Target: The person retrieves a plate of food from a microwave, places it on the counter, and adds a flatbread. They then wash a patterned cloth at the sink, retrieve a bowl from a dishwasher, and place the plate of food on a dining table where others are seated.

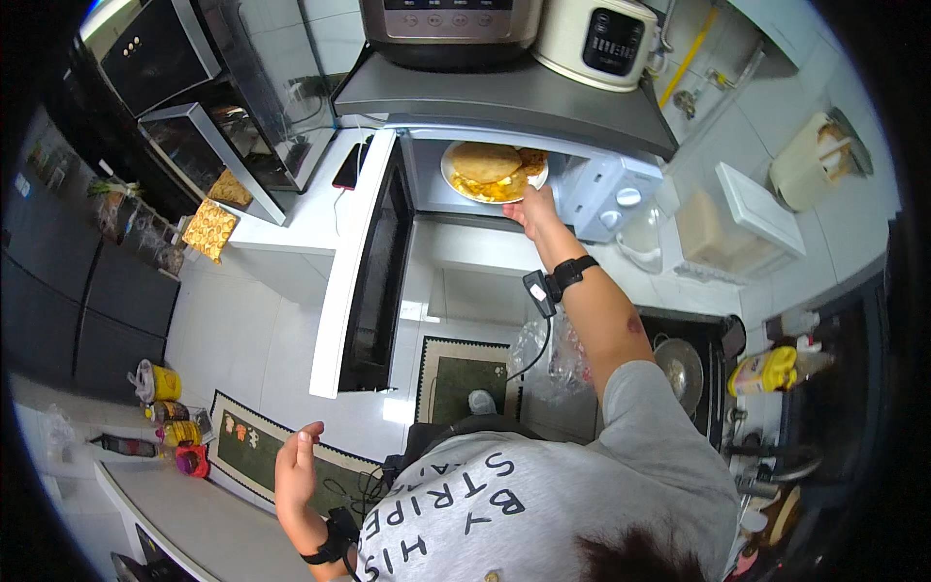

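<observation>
My right hand (533, 211) grips the near right rim of a white plate (450, 188) at the mouth of a microwave oven (609, 196). The plate bears a round flatbread (486, 161), yellow scrambled egg (489, 189) and a browned piece of food at its right. The oven's door (356, 276) stands wide open on the left. My left hand (297, 462) is raised low at the left, over the floor, with nothing in it. Black straps with a device and cable are round my wrists.
A phone (352, 166) with a white cable lies left of the microwave door. Two cookers (598, 44) stand on the shelf above. At right are a white container (734, 225), a pan (678, 371) and a yellow bottle (764, 371). Mats (465, 378) and a plastic bag (556, 356) lie below.
</observation>
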Available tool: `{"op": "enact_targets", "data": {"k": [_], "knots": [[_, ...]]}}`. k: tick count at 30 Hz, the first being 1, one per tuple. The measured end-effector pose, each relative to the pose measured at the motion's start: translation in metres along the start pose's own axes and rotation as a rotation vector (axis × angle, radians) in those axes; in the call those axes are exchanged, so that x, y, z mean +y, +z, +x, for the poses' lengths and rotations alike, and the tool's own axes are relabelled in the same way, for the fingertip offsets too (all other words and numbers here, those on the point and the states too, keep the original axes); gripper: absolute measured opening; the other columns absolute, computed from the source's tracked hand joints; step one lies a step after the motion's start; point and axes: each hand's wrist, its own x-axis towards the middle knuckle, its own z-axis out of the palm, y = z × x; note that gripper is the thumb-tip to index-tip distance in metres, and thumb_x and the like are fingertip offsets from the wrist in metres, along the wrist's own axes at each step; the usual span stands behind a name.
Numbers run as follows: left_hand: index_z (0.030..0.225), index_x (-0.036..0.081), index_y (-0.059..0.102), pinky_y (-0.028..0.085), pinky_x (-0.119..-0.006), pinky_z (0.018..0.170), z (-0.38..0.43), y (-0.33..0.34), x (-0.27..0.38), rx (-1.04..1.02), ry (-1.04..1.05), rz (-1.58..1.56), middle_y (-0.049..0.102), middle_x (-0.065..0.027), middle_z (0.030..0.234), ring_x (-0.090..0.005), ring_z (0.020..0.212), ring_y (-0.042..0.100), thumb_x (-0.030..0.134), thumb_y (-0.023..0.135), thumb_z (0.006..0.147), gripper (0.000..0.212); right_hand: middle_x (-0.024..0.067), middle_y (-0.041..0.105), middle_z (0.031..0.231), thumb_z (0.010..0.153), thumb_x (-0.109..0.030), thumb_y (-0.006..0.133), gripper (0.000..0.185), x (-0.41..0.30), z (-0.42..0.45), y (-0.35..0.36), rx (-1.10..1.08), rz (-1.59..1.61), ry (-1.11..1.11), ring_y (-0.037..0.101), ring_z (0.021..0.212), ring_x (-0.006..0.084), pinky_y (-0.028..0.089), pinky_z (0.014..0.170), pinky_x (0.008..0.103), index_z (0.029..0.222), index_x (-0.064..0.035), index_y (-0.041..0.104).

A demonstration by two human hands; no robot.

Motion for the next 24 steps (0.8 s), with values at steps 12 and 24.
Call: {"op": "enact_targets", "data": {"k": [12, 24], "knots": [[0.117, -0.003, 0.058, 0.045, -0.029, 0.084, 0.007, 0.034, 0.039, 0.164, 0.07, -0.035, 0.064, -0.0109, 0.102, -0.0164, 0.091, 0.059, 0.018, 0.053, 0.099, 0.028, 0.0168, 0.064, 0.09, 0.1, -0.022, 0.046, 0.031, 0.007, 0.082, -0.019, -0.039, -0.088, 0.131, 0.061, 0.064, 0.0179, 0.046, 0.045, 0.0286, 0.118, 0.0029, 0.044], [0.133, -0.003, 0.048, 0.041, -0.029, 0.091, 0.047, 0.027, 0.043, -0.146, -0.09, 0.017, 0.06, -0.0076, 0.118, -0.0149, 0.104, 0.053, 0.006, 0.055, 0.096, 0.038, 0.0103, 0.061, 0.104, 0.088, -0.013, 0.056, 0.029, 0.007, -0.122, -0.172, 0.546, -1.506, -0.879, 0.062, 0.077, 0.0197, 0.051, 0.054, 0.0316, 0.117, -0.005, 0.058]]}}
